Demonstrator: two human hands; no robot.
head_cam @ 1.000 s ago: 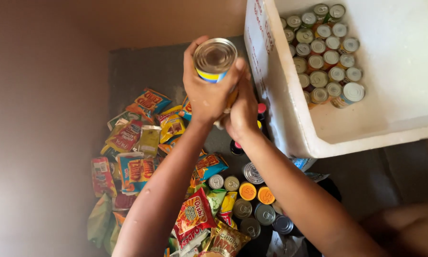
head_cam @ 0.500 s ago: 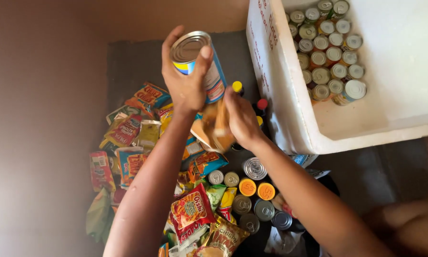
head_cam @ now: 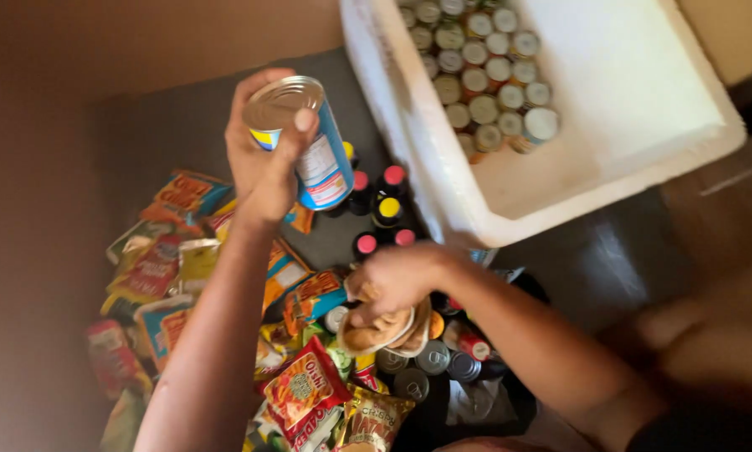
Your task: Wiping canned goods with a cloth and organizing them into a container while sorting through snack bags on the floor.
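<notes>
Open dark floor [head_cam: 183,125] left of the white box [head_cam: 644,109], behind the snack packets [head_cam: 175,268]. Blocked below by bottles [head_cam: 380,197] and small cans [head_cam: 430,360], packed close. Inside the box, cans [head_cam: 476,75] fill the left part; bare room to their right.

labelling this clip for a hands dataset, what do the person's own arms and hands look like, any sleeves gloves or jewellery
Both hands are bare: no gloves, and no rings or watch that show on the left hand or the right hand. Both forearms are uncovered up to the frame edge. At the lower right corner, a dark patch near the right upper arm may be a sleeve edge; it is too blurred to tell.
</notes>
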